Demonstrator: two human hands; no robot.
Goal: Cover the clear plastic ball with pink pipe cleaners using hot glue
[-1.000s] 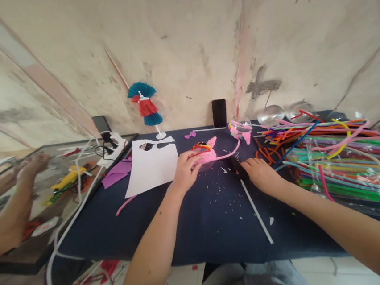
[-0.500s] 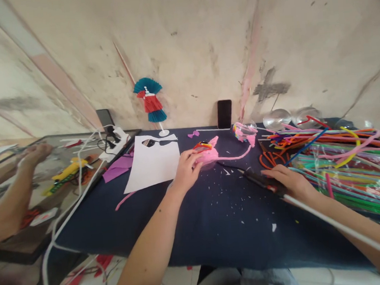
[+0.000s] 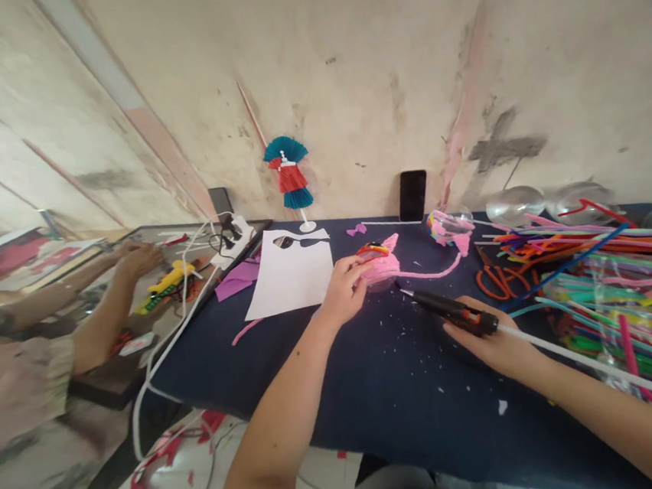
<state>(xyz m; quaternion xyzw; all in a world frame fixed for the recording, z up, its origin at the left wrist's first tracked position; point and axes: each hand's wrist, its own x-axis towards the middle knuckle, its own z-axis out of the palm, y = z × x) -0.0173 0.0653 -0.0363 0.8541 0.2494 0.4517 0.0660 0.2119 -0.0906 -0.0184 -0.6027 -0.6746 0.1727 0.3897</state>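
My left hand (image 3: 346, 290) is closed on a pink fuzzy craft piece (image 3: 385, 271) that has a pointed ear and a red-orange patch on top. From it a pink pipe cleaner (image 3: 432, 273) curves right to a second pink fuzzy piece (image 3: 450, 229), which has a clear plastic part. In my right hand (image 3: 488, 340) is a black hot glue gun (image 3: 447, 308), with a long white glue stick (image 3: 596, 363) running out of its back. The glue gun's nozzle points left, just beside the held craft piece and low over the dark blue tablecloth (image 3: 367, 379).
White paper (image 3: 288, 279) and purple paper (image 3: 237, 278) lie to the left. A paper doll on a stand (image 3: 295, 178) and a phone (image 3: 412, 196) stand by the wall. Orange-handled scissors (image 3: 502, 281) and bundled pipe cleaners (image 3: 593, 326) fill the right. Another person's hands (image 3: 137, 259) are far left.
My right hand has lifted the glue gun and brought its nozzle closer to the pink craft piece. My left hand keeps its hold. The view has turned left.
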